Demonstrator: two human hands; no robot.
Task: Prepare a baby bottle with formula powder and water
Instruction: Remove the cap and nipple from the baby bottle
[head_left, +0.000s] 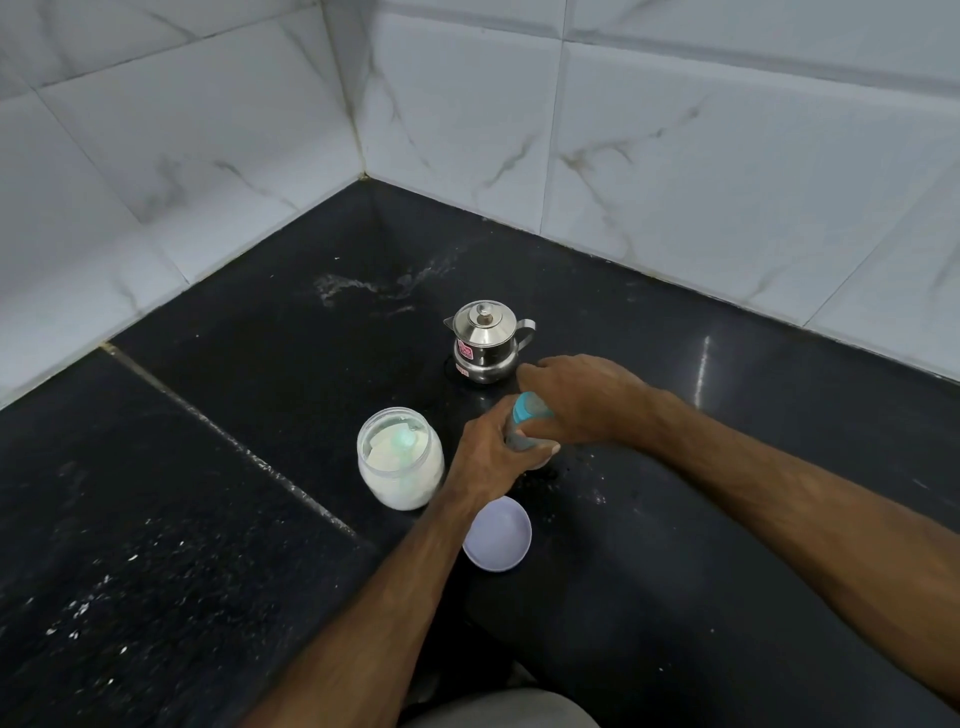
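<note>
Left hand (485, 452) grips baby bottle (522, 428) body on counter (675, 519); right hand (582, 400) curls round teal top. Formula jar (400, 457) open beside — fill state unclear, kettle (485, 340) lidded.

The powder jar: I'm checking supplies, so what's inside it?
The open jar holds white powder, with a pale green scoop lying on top. The scoop is blurred and the powder beneath it is covered. The jar's lid lies beside it.
</note>
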